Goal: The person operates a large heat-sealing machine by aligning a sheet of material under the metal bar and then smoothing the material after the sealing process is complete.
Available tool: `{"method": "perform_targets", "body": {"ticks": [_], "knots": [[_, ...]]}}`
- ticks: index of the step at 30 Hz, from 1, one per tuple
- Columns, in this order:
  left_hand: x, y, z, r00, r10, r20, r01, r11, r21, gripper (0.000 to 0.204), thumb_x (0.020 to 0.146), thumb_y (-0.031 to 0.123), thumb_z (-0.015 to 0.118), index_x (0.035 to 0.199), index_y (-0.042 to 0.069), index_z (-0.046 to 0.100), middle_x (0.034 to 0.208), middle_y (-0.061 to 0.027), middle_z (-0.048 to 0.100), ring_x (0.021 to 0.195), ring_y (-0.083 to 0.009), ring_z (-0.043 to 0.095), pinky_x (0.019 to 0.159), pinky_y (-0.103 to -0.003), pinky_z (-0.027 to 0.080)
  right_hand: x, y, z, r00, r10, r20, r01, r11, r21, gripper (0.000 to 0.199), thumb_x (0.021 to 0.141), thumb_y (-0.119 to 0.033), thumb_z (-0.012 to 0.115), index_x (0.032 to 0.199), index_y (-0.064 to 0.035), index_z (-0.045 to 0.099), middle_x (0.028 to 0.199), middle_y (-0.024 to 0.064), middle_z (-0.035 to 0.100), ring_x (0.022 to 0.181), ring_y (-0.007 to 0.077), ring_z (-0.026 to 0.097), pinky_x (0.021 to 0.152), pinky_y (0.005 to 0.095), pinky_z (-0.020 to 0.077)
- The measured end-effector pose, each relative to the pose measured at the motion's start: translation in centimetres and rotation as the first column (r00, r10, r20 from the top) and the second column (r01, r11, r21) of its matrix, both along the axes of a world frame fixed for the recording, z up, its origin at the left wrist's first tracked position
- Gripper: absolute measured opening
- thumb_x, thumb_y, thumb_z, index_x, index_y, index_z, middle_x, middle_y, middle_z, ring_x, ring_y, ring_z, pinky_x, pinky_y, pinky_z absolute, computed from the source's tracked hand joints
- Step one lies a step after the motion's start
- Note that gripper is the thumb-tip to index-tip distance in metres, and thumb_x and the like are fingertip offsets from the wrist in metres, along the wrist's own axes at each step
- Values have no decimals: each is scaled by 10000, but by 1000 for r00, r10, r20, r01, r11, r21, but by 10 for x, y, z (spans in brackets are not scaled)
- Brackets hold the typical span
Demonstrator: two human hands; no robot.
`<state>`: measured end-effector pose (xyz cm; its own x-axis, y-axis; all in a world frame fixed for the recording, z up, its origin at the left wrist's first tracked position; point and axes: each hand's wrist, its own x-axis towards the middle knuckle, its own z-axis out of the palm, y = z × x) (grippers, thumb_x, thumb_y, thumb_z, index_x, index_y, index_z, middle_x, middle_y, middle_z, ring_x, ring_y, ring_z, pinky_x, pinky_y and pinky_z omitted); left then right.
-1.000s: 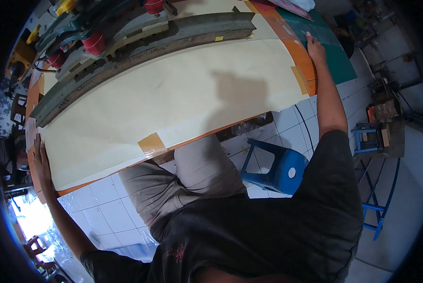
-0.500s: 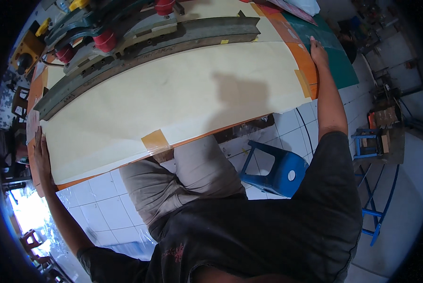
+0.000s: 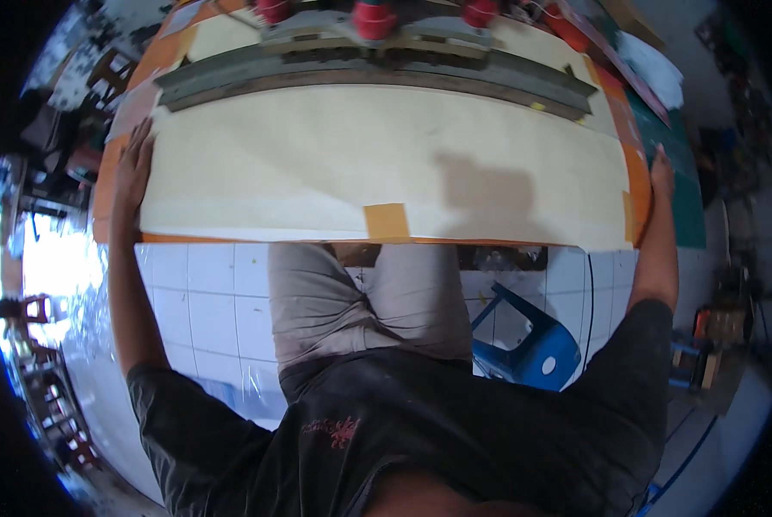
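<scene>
Cream sheet (image 3: 308, 164): pale, faintly creased, shadowed right of centre, tan tape patch (image 3: 387, 221) at its front. We note it spread over the tabletop (image 3: 108, 194) up to the near edge, long axis running left-right along that edge. Left hand (image 3: 133, 172) flat by the left edge, fingers extended, little spread; right hand (image 3: 662, 178) by the right edge, finger spread we cannot tell.

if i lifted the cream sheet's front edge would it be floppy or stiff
The sheet would probably flex, since it looks thin at its front edge. That edge may resist lifting where tape reaches it. The bar crossing it could hinder sliding.
</scene>
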<state>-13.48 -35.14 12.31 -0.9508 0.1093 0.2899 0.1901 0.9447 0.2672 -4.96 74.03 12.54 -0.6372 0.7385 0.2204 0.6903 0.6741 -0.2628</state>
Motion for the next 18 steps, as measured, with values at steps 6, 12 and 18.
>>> {"method": "perform_targets", "body": {"ticks": [6,12,18], "knots": [[1,-4,-5,1000,24,-11,-24,999,-39,526,1079,414,393,1530,147,438,1599,-81,396,1524,-265,270,1234,-554,126,-5,23,-8,997,78,4,-78,997,-29,748,1032,-633,261,1449,-68,519,1473,228,508,1386,433,436,1180,440,307],[3,-2,-5,999,40,-27,-42,997,-61,539,1073,433,394,1528,148,440,1598,-82,395,1531,-273,244,1235,-561,128,-5,19,-5,996,55,72,-58,997,46,757,1024,-661,266,1466,-97,511,1497,206,493,1400,420,426,1180,477,295],[7,1,-3,994,34,-104,-39,998,-41,530,1073,406,386,1526,134,438,1582,-113,413,1516,-315,272,1235,-533,161,3,21,-9,988,100,-115,-101,995,4,861,990,-724,268,1583,-101,302,1626,162,313,1504,394,252,1221,523,192]]}}
